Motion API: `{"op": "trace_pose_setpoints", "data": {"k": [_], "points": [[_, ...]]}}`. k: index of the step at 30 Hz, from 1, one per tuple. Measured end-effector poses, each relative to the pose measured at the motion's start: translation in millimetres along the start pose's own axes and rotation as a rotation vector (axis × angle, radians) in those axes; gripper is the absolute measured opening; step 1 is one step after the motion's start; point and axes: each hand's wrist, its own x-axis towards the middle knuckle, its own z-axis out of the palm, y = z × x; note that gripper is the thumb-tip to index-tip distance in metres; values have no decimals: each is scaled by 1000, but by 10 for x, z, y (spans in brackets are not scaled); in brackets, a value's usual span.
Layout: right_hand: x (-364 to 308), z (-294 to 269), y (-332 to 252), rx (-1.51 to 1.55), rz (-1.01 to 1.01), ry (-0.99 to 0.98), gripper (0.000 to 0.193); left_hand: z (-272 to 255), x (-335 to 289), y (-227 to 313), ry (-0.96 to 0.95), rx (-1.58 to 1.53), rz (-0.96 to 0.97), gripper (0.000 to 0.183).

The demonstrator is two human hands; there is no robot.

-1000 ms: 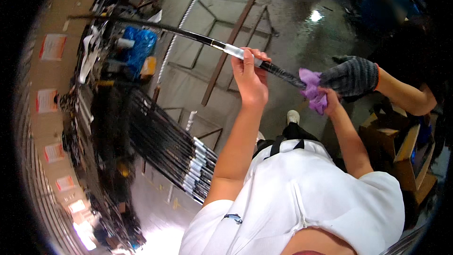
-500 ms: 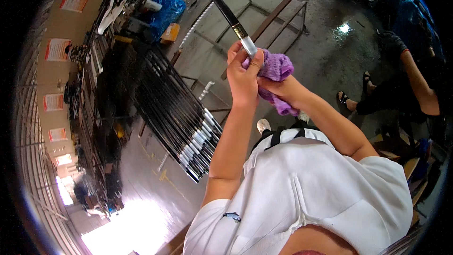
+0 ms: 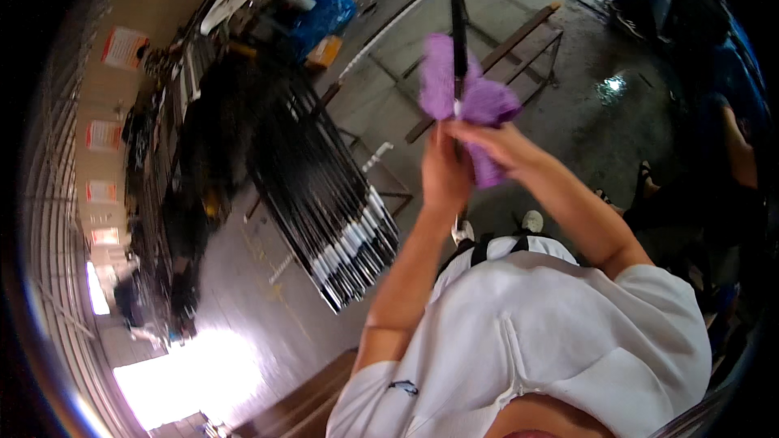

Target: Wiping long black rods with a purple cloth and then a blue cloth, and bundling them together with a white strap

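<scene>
A long black rod (image 3: 458, 28) with a pale section runs up and away from my hands, its lower end showing below them. My left hand (image 3: 445, 169) is closed around the rod near that pale section. A purple cloth (image 3: 491, 105) is bunched about the rod just above my left hand. My right hand (image 3: 499, 146) is closed on the cloth, pressing it from the right. Some fingers are blurred and partly hidden by the cloth. To the left, several similar black rods (image 3: 312, 170) with white sections lie side by side on a stand.
A metal frame (image 3: 519, 36) stands on the wet floor beyond my hands. At the far left are a blue plastic bag (image 3: 324, 15) and an orange box (image 3: 324, 53). Another person's arm (image 3: 737, 138) shows at the right. Papers (image 3: 126, 47) hang on the left wall.
The rod has swung from leaning left to nearly upright in view. The cloth now spreads around it, and both hands have shifted right. The other person's gloved hand is out of sight.
</scene>
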Motion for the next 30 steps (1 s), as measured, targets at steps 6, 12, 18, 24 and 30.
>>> {"op": "trace_pose_setpoints", "data": {"k": [6, 12, 18, 24, 30], "points": [[328, 462, 296, 363, -423, 354, 29, 165, -308, -65, 71, -818, -198, 37], [574, -206, -567, 549, -279, 382, 23, -304, -1165, -713, -206, 452, -242, 38], [717, -1244, -1717, 430, -539, 305, 27, -675, -2491, -1915, -210, 609, -390, 25], [823, -1769, -2890, 412, -432, 78, 43, -946, -3439, -2370, -250, 386, -582, 29], [1177, -1730, -2836, 477, -419, -527, 56, -802, -3409, -2381, -608, 159, -745, 33]]}}
